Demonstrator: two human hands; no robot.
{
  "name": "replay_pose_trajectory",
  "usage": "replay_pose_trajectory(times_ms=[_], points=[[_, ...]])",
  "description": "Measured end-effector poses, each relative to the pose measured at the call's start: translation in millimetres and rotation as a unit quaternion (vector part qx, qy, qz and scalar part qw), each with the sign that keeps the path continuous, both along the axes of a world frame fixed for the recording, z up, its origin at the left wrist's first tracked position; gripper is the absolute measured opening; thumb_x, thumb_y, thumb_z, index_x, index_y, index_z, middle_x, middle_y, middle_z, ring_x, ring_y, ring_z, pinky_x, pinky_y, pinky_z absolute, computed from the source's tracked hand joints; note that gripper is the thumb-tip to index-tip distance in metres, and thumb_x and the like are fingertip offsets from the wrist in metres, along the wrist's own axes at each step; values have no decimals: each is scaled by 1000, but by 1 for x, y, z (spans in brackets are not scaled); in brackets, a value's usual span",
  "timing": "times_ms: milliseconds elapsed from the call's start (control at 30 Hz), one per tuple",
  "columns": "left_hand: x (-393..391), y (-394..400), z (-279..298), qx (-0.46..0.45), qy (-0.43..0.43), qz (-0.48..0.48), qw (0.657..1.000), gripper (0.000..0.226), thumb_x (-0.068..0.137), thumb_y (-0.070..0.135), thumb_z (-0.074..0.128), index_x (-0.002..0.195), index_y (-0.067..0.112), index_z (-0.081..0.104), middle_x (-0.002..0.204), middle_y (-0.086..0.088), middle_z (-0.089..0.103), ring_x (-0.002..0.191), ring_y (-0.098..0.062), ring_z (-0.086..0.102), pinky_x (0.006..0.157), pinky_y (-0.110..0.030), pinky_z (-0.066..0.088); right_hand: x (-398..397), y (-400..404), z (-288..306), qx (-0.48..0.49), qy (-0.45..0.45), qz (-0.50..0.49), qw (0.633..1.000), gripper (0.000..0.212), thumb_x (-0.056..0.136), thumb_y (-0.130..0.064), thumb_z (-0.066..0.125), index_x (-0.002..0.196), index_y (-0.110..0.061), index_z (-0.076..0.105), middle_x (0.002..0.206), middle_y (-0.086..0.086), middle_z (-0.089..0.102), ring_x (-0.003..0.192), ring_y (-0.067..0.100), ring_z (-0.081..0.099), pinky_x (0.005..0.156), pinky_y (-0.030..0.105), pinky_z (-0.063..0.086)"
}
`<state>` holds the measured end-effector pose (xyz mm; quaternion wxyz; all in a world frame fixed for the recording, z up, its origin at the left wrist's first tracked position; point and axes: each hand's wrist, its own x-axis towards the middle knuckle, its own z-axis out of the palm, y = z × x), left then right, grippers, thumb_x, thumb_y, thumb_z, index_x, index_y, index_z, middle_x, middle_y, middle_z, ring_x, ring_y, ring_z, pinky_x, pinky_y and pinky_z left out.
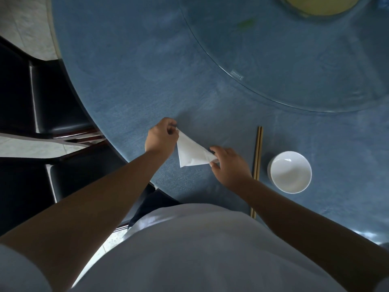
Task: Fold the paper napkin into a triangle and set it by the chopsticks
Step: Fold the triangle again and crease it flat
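A white paper napkin (190, 153) in a triangle shape is held just over the blue table (130, 85) near its front edge. My left hand (161, 137) pinches the napkin's far left corner. My right hand (230, 165) pinches its right corner. A pair of wooden chopsticks (257, 152) lies straight on the table just right of my right hand, running away from me; my right forearm hides part of them.
A white bowl (290, 172) sits right of the chopsticks. A glass turntable (294, 66) covers the table's far right, with a yellow-green dish (320, 5) at the top edge. Dark chairs (52, 98) stand at the left beyond the table's rim.
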<state>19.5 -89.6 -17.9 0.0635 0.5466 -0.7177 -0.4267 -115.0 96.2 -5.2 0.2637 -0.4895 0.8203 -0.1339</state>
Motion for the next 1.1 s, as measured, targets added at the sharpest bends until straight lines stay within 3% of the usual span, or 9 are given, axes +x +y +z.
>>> replay_pose_trajectory(times_ms=[100, 233, 433, 600, 867, 1100], points=[[-1, 0, 0, -9, -1, -7, 1000, 22, 90, 24, 63, 112, 28, 61, 95, 13, 65, 86, -7, 63, 75, -34, 57, 0, 1, 1, 5, 33, 20, 999, 47, 85, -26, 62, 129, -15, 50, 122, 6, 59, 111, 26, 51, 91, 39, 42], [5, 5, 5, -16, 23, 9, 1000, 27, 89, 26, 64, 115, 24, 56, 98, 7, 61, 86, -8, 59, 69, -20, 46, 3, 4, 5, -26, 82, 52, 995, 56, 77, -32, 68, 127, -15, 48, 128, 7, 52, 111, 30, 49, 92, 44, 41], [53, 47, 8, 86, -12, -5, 996, 13, 82, 34, 71, 75, 37, 61, 72, 15, 64, 61, 11, 57, 45, -5, 40, 10, 20, 3, -3, 109, 150, 983, 70, 72, -43, 68, 133, -17, 47, 141, 9, 45, 120, 30, 44, 95, 47, 40], [66, 76, 4, 146, -23, -28, 989, 15, 76, 30, 80, 78, 35, 65, 57, 13, 56, 47, 5, 50, 46, -8, 36, 15, 33, -4, 36, 126, 203, 970, 78, 73, -51, 67, 139, -16, 42, 149, 10, 37, 126, 31, 42, 96, 49, 41], [54, 78, 3, 124, -15, 57, 991, 16, 80, 32, 77, 88, 26, 65, 69, 5, 60, 52, 8, 54, 43, -8, 38, 12, 36, -7, 38, 140, 205, 968, 79, 74, -54, 59, 140, -15, 39, 148, 8, 35, 125, 30, 40, 94, 48, 40], [51, 74, 4, 120, -37, 24, 992, 9, 82, 34, 73, 78, 34, 65, 68, 9, 63, 55, 1, 55, 44, -9, 37, 11, 38, -7, 41, 144, 197, 969, 76, 74, -54, 52, 138, -15, 42, 146, 9, 39, 124, 30, 41, 92, 46, 40]])
